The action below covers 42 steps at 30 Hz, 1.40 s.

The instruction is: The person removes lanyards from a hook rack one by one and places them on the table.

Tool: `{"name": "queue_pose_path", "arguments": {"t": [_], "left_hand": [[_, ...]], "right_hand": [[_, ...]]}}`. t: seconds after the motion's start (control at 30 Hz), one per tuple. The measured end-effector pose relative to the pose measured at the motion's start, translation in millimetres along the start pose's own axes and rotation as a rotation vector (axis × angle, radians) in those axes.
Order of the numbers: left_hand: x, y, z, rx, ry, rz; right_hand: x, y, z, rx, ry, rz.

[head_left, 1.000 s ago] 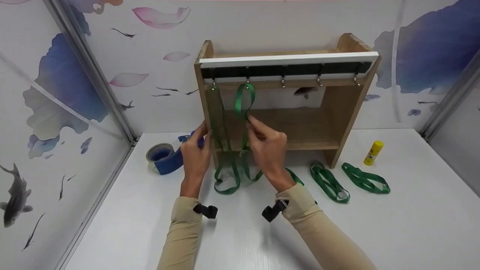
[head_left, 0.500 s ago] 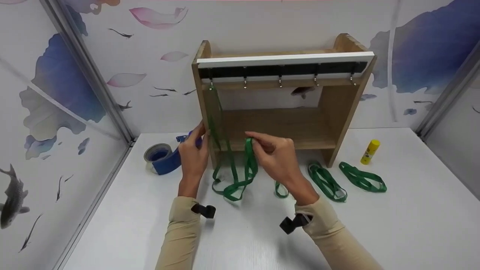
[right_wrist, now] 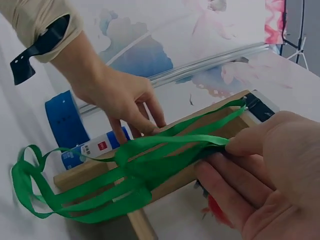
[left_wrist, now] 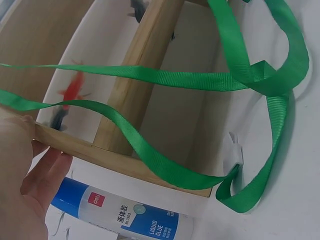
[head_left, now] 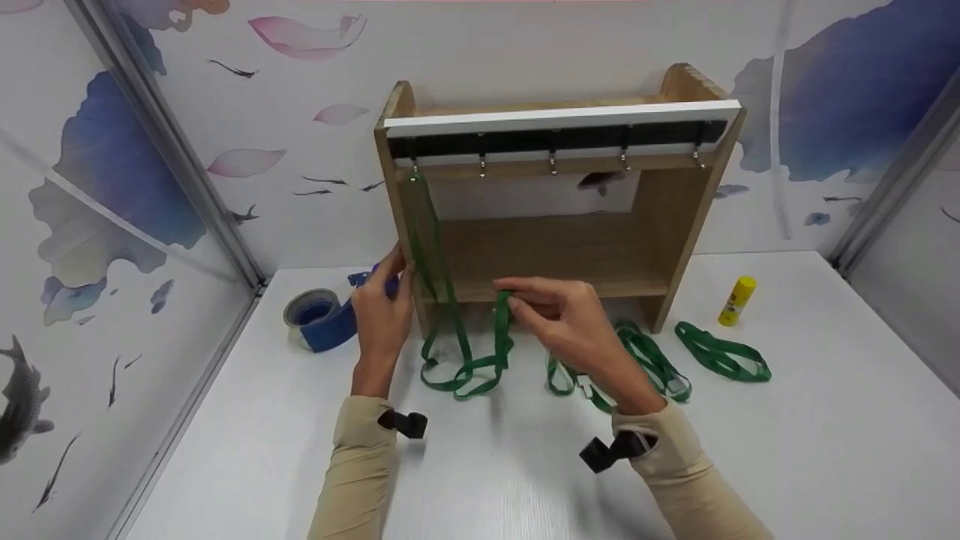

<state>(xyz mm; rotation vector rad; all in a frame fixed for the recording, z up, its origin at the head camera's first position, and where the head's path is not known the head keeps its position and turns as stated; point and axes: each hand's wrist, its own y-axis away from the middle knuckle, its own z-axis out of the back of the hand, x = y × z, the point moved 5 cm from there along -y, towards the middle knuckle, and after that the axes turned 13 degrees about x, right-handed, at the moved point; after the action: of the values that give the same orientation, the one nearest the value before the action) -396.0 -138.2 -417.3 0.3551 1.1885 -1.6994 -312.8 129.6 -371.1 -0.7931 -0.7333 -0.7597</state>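
Right grip [head_left: 570, 319] pinches green ribbon [head_left: 502, 330], apparently doubled, hanging below.

A white counter [head_left: 480, 465] carries a wooden shelf unit [head_left: 555, 259] standing toward its back. Left of the unit sits a roll of blue tape [head_left: 330, 328], with a bottle of liquid glue [left_wrist: 130, 216] between the two. Right of the unit a yellow glue stick [head_left: 736, 301] stands upright; in front of it lies a looped green ribbon [head_left: 697, 347], and two more green ribbons [head_left: 660, 367], partly hidden, lie nearer the middle
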Motion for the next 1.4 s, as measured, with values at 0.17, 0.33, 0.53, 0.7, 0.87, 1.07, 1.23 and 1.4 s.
{"name": "queue_pose_path", "arguments": {"t": [0.17, 0.33, 0.53, 0.7, 0.87, 1.07, 1.23, 1.4], "left_hand": [[0.2, 0.4, 1.2, -0.005, 0.003, -0.028], [2.0, 0.6, 0.5, -0.005, 0.01, -0.036], [2.8, 0.7, -0.8, -0.007, 0.013, -0.038], [2.3, 1.2, -1.4, -0.001, 0.018, -0.035], [3.1, 0.7, -0.8, 0.005, 0.009, -0.021], [2.9, 0.4, -0.4, 0.002, 0.013, -0.022], [2.6, 0.6, -0.5, -0.001, 0.016, -0.033], [2.3, 1.1, 0.7, 0.0, 0.018, -0.022]], "right_hand": [[-1.6, 0.2, 2.2, 0.036, -0.125, -0.04], [-27.9, -3.1, -4.6, 0.064, -0.109, -0.147], [-62.7, -5.4, -15.2, 0.033, -0.025, -0.221], [-72.1, -6.2, -19.4, 0.001, -0.018, -0.209], [-70.1, -6.0, -24.2, 0.026, 0.06, -0.147], [-65.1, 2.6, -40.1, 0.218, 0.21, -0.035], [-62.4, 18.5, -59.1, 0.436, 0.315, -0.007], [-64.5, 33.2, -71.6, 0.56, 0.314, -0.032]]}}
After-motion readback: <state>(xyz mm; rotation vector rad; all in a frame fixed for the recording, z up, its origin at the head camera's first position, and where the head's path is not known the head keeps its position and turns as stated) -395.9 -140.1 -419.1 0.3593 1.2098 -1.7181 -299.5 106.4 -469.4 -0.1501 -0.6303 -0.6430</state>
